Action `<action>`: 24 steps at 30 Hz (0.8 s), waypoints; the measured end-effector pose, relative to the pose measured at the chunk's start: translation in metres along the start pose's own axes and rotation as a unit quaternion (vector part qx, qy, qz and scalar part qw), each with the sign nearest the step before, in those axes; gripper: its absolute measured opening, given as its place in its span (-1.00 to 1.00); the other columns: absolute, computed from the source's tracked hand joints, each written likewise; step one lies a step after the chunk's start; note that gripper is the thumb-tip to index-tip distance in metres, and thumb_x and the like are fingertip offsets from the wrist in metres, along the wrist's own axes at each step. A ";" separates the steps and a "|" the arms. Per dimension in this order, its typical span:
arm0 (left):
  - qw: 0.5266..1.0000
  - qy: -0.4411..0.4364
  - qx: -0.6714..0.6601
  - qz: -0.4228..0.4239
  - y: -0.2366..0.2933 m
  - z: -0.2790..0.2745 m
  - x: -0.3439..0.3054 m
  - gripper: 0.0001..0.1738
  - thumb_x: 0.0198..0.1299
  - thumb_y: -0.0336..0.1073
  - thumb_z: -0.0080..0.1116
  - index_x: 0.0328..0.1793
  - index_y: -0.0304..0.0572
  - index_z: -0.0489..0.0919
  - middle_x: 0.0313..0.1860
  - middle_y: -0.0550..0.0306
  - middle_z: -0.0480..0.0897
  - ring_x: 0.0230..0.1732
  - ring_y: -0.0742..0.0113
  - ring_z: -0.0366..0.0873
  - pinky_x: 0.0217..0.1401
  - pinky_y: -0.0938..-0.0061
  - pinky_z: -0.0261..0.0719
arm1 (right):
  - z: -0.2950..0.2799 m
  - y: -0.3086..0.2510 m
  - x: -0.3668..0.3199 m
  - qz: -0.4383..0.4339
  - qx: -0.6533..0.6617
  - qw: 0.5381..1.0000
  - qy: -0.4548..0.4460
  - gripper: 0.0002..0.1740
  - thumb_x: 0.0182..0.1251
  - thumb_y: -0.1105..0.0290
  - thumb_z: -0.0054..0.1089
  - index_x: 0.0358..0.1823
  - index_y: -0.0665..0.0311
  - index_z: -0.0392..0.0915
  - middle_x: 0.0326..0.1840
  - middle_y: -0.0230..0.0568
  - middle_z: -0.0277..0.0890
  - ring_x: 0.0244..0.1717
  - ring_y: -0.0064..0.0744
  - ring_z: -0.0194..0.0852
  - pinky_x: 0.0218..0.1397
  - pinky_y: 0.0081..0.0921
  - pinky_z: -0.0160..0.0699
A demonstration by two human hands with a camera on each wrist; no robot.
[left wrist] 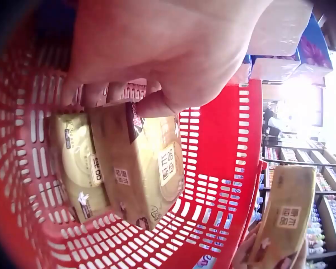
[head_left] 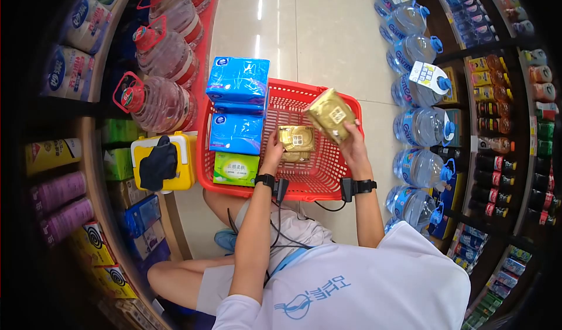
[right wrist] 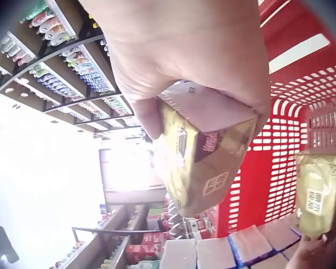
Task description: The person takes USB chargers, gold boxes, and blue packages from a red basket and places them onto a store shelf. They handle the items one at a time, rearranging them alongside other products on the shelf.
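Observation:
In the red basket (head_left: pixel 281 192), my left hand (head_left: pixel 273 154) grips the end of a gold tissue pack (head_left: pixel 297 137); a second gold pack (left wrist: pixel 78 162) lies beside it in the left wrist view. My right hand (head_left: pixel 356 153) holds another gold pack (head_left: pixel 331 116) tilted above the basket's right side, thumb and fingers round its end, as the right wrist view shows on that pack (right wrist: pixel 201 162). Blue tissue packs (head_left: pixel 236 134) and a green pack (head_left: pixel 236 167) fill the basket's left part.
A yellow and white box (head_left: pixel 178 163) with a dark cloth (head_left: pixel 159 163) on it stands left of the basket. Large red-capped bottles (head_left: pixel 167 105) line the left; blue-capped water bottles (head_left: pixel 418 125) and drink shelves line the right. Tiled floor (head_left: pixel 316 31) lies beyond the basket.

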State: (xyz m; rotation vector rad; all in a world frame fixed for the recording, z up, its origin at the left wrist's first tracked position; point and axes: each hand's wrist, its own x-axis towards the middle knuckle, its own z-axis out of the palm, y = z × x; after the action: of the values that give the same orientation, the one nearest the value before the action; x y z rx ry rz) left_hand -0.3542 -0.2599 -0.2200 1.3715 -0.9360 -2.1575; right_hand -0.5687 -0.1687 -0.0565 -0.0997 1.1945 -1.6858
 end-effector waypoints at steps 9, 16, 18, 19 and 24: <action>1.000 -0.015 -0.017 0.005 0.005 -0.003 -0.009 -0.30 0.49 -0.30 0.14 0.70 -0.24 0.27 0.51 -0.11 0.50 0.48 0.18 0.47 0.46 0.38 0.42 | -0.015 0.057 0.026 0.064 -0.156 0.984 0.049 -0.30 0.40 0.35 0.43 0.48 0.21 0.27 0.32 -0.12 0.47 0.31 -0.25 0.54 0.20 -0.25 0.65; 0.999 -0.021 -0.040 0.003 -0.005 -0.006 -0.003 -0.27 0.42 -0.44 0.05 0.72 -0.32 0.21 0.54 -0.12 0.48 0.51 0.14 0.45 0.48 0.36 0.41 | -0.013 0.039 0.027 0.032 -0.165 0.985 0.029 -0.35 0.37 0.43 0.44 0.43 0.33 0.36 0.27 -0.12 0.53 0.28 -0.26 0.57 0.18 -0.29 0.68; 0.999 -0.006 -0.045 -0.006 -0.001 -0.004 -0.006 -0.26 0.40 -0.47 0.03 0.72 -0.32 0.21 0.54 -0.12 0.47 0.51 0.14 0.44 0.49 0.37 0.41 | -0.008 0.033 0.024 0.018 -0.168 0.985 0.027 -0.41 0.43 0.32 0.35 0.41 0.30 0.39 0.28 -0.20 0.58 0.21 -0.30 0.61 0.18 -0.22 0.67; 0.999 -0.005 -0.046 -0.007 0.001 -0.003 -0.008 -0.26 0.40 -0.47 0.03 0.71 -0.32 0.21 0.55 -0.11 0.47 0.52 0.14 0.44 0.50 0.37 0.41 | -0.011 0.030 0.022 0.029 -0.102 0.994 -0.003 -0.41 0.43 0.31 0.34 0.41 0.29 0.39 0.31 -0.17 0.56 0.24 -0.29 0.60 0.23 -0.18 0.64; 0.998 -0.025 -0.056 0.002 0.001 -0.005 -0.006 -0.27 0.40 -0.54 0.01 0.70 -0.42 0.18 0.58 -0.15 0.44 0.58 0.15 0.39 0.56 0.36 0.36 | -0.015 0.031 -0.007 0.060 0.021 0.997 -0.046 -0.37 0.43 0.21 0.29 0.44 0.28 0.37 0.37 -0.15 0.54 0.28 -0.26 0.57 0.38 -0.08 0.52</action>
State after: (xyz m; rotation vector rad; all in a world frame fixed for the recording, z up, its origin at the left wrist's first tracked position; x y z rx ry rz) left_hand -0.3470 -0.2587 -0.2171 1.2671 -0.8224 -2.2150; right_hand -0.5524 -0.1532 -0.0839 -0.0769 1.0749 -1.5832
